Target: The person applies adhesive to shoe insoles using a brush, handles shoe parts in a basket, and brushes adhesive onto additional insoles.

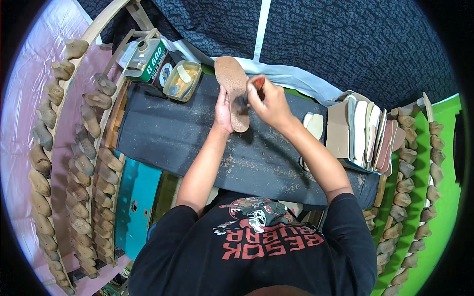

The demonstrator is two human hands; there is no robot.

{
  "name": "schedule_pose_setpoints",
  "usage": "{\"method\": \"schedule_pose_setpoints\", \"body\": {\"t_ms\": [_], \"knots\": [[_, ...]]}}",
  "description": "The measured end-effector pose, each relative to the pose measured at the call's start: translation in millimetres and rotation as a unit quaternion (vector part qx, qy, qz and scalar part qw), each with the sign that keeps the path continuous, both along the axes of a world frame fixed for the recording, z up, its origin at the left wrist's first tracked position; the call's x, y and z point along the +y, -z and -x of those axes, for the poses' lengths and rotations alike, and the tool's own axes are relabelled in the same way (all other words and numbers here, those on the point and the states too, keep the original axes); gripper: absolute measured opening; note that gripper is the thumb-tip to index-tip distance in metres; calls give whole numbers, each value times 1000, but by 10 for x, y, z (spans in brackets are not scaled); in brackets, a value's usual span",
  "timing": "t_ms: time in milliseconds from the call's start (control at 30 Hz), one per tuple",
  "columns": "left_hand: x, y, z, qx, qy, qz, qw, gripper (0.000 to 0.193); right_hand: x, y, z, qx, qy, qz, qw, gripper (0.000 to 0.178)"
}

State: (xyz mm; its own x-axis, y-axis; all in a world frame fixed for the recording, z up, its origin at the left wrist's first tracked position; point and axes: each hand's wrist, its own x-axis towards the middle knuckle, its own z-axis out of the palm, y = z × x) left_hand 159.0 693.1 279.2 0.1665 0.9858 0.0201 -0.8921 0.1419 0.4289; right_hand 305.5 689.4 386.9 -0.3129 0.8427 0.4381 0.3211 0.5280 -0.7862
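Left hand [223,109] grips brown insole [233,91], long axis pointing away; right hand [266,102] closed on brush [245,98], touching its right edge.

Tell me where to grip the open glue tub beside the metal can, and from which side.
Grip the glue tub across its two long outer walls, coming from above. It sits upright and open with a spatula resting inside, so fingers belong outside the rim. The metal can crowds its left side, so approach from its right.

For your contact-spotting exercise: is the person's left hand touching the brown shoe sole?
Touching. The head view shows the left hand gripping the edge of the shoe sole, fingers wrapped against its left side with no gap, while the right hand holds a brush over it.
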Motion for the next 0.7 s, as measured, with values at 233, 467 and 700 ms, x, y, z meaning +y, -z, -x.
{"method": "schedule_pose_setpoints", "body": {"t_ms": [233, 467, 700], "knots": [[-11, 189, -19, 14, 4, -25, 1000, 62, -187, 89, -55, -4, -25, -49, 998, 13], [-51, 348, 31, 36, -33, 45, 998, 60, -236, 220, -163, 9, -38, -29, 999, 10], [-202, 324, 180, 56, -56, 46, 996, 64, 136, 398, -436, 27, 39, -35, 998, 13]]}}
